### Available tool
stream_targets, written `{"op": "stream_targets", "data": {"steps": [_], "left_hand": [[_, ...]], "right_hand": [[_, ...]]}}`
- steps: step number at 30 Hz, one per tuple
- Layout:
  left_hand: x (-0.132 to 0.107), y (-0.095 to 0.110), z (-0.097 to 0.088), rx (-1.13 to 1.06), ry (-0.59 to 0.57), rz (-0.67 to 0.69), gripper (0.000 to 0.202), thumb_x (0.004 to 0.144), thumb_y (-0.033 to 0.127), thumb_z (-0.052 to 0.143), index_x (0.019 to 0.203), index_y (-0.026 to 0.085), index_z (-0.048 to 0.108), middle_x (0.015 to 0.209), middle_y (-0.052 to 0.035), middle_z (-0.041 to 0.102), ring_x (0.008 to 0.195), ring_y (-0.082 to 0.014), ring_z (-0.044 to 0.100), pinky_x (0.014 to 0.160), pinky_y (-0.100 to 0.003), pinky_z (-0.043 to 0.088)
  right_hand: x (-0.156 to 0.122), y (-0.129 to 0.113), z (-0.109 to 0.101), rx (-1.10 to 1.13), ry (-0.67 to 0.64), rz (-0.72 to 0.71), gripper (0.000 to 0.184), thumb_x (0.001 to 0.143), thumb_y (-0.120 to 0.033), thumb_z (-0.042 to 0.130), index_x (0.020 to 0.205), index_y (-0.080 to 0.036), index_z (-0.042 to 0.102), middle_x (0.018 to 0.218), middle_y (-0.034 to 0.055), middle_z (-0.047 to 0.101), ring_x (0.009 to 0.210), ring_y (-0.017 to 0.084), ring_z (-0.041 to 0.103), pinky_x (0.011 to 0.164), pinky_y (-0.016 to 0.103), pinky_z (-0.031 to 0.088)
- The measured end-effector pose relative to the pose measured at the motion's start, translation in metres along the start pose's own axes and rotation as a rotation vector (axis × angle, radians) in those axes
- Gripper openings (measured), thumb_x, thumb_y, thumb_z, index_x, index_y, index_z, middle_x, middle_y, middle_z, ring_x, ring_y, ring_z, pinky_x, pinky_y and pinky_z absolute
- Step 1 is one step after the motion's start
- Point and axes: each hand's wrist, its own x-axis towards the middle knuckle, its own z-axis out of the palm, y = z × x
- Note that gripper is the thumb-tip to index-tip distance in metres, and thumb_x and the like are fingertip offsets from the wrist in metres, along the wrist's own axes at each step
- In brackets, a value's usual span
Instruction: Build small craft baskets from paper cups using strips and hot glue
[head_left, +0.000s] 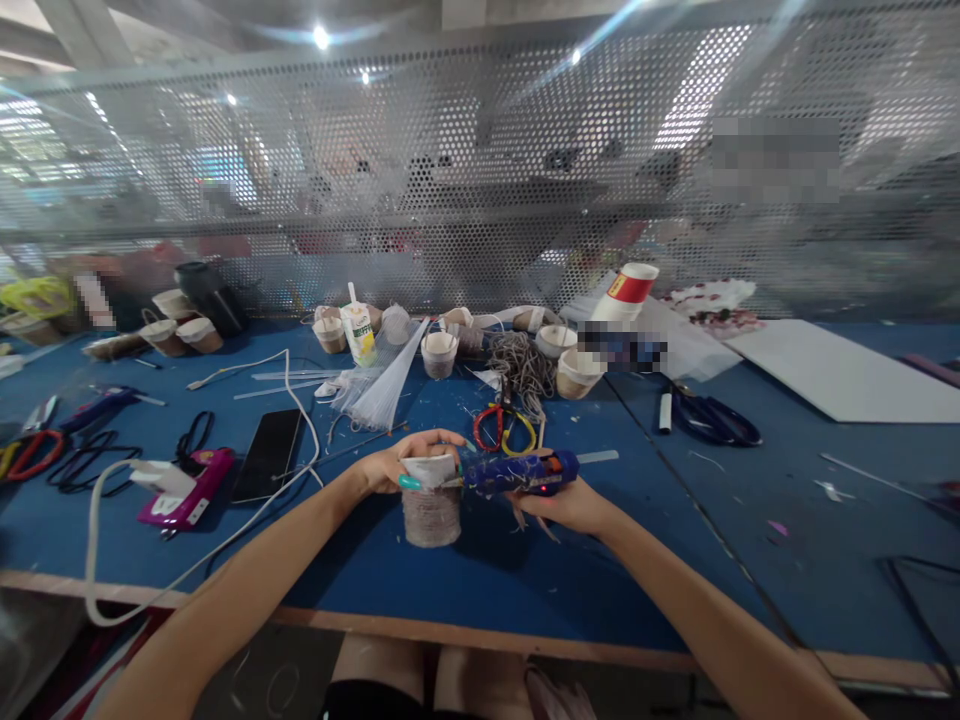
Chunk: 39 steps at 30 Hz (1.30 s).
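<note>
My left hand (388,466) is closed round the upper part of a small cup (432,515), whose lower part is wrapped in greyish-brown cord. The cup's white upper band is bare. My right hand (581,507) grips a blue glue gun (495,476) with a small red light on its body. The nozzle points left and lies against or very close to the cup's side, near the top of the wrapping; I cannot tell if it touches. Some loose strands of cord hang below my right hand. The fingers behind the cup and the gun's handle are partly hidden.
Red-and-yellow scissors (504,428) lie just behind the glue gun, by a heap of cord (519,368). Several wrapped cups, including one cup (439,355), stand farther back. On the left are a phone (268,455), a purple power strip (187,490) and a white cable (91,560).
</note>
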Motion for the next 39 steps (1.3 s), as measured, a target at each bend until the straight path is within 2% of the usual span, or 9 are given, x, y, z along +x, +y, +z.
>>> {"op": "stream_targets", "data": {"steps": [6, 10, 15, 18, 22, 26, 32, 35, 39], "left_hand": [[-0.001, -0.001, 0.000, 0.007, 0.026, -0.034, 0.088, 0.030, 0.031, 0.085, 0.110, 0.014, 0.052, 0.090, -0.0083, 0.058, 0.079, -0.0196, 0.059, 0.071, -0.030, 0.045], [-0.001, -0.001, -0.003, 0.012, 0.122, 0.034, 0.083, 0.036, 0.031, 0.084, 0.111, 0.015, 0.052, 0.095, -0.0080, 0.058, 0.082, -0.0190, 0.058, 0.075, -0.030, 0.044], [0.000, 0.000, -0.008, 0.075, 0.309, 0.186, 0.069, 0.049, 0.027, 0.079, 0.112, 0.018, 0.052, 0.095, -0.0054, 0.058, 0.081, -0.0162, 0.057, 0.073, -0.026, 0.044], [0.002, 0.000, -0.010, 0.118, 0.410, 0.233, 0.066, 0.050, 0.026, 0.078, 0.111, 0.019, 0.052, 0.095, -0.0044, 0.058, 0.079, -0.0151, 0.057, 0.071, -0.025, 0.044], [0.006, -0.003, -0.008, 0.150, 0.516, 0.278, 0.065, 0.046, 0.022, 0.079, 0.106, 0.019, 0.054, 0.089, -0.0024, 0.058, 0.077, -0.0146, 0.055, 0.071, -0.025, 0.045], [0.010, -0.007, -0.004, 0.178, 0.579, 0.307, 0.063, 0.045, 0.020, 0.080, 0.102, 0.018, 0.055, 0.087, -0.0019, 0.058, 0.078, -0.0147, 0.055, 0.069, -0.024, 0.044], [0.013, -0.010, -0.005, 0.179, 0.665, 0.348, 0.060, 0.045, 0.020, 0.080, 0.100, 0.018, 0.055, 0.088, -0.0017, 0.057, 0.079, -0.0151, 0.055, 0.070, -0.025, 0.044], [0.014, -0.011, -0.006, 0.168, 0.681, 0.360, 0.059, 0.045, 0.021, 0.080, 0.099, 0.018, 0.055, 0.087, -0.0019, 0.058, 0.079, -0.0156, 0.055, 0.071, -0.026, 0.044], [0.014, -0.012, -0.005, 0.145, 0.673, 0.347, 0.058, 0.046, 0.022, 0.080, 0.099, 0.018, 0.056, 0.089, -0.0022, 0.058, 0.078, -0.0151, 0.056, 0.071, -0.025, 0.044]], "right_hand": [[-0.001, 0.000, 0.003, -0.030, 0.074, -0.046, 0.025, 0.063, -0.040, 0.066, 0.062, -0.016, 0.058, 0.057, 0.0005, 0.059, 0.052, 0.012, 0.053, 0.053, 0.026, 0.047], [-0.002, -0.007, 0.001, -0.133, 0.143, -0.162, 0.027, 0.073, -0.042, 0.059, 0.080, -0.016, 0.057, 0.062, 0.0009, 0.059, 0.052, 0.013, 0.052, 0.052, 0.027, 0.046], [-0.007, -0.013, -0.016, -0.766, 0.494, -0.343, 0.025, 0.078, -0.043, 0.052, 0.073, -0.019, 0.047, 0.074, 0.0046, 0.054, 0.062, 0.015, 0.052, 0.056, 0.027, 0.042], [-0.015, -0.006, -0.031, -1.204, 0.529, -0.203, 0.020, 0.079, -0.039, 0.050, 0.079, -0.019, 0.044, 0.082, 0.0067, 0.052, 0.059, 0.016, 0.053, 0.049, 0.026, 0.039], [-0.026, 0.013, -0.049, -1.518, 0.534, 0.075, 0.027, 0.073, -0.035, 0.060, 0.083, -0.015, 0.044, 0.088, 0.0132, 0.050, 0.061, 0.021, 0.058, 0.044, 0.027, 0.039], [-0.031, 0.030, -0.071, -1.537, 0.536, 0.149, 0.028, 0.076, -0.035, 0.059, 0.083, -0.014, 0.043, 0.085, 0.0135, 0.050, 0.066, 0.023, 0.059, 0.050, 0.030, 0.046], [-0.041, 0.026, -0.090, -1.570, 0.459, 0.011, 0.047, 0.073, -0.051, 0.058, 0.095, -0.011, 0.047, 0.101, 0.0215, 0.050, 0.089, 0.032, 0.054, 0.062, 0.038, 0.048], [-0.052, 0.003, -0.079, -1.638, 0.491, 0.005, 0.052, 0.075, -0.063, 0.045, 0.084, -0.012, 0.052, 0.099, 0.0248, 0.053, 0.085, 0.035, 0.054, 0.057, 0.040, 0.045], [-0.046, -0.034, -0.040, -1.490, 0.481, -0.038, 0.050, 0.089, -0.051, 0.023, 0.063, -0.018, 0.050, 0.059, 0.0074, 0.053, 0.051, 0.017, 0.050, 0.046, 0.026, 0.033]]}}
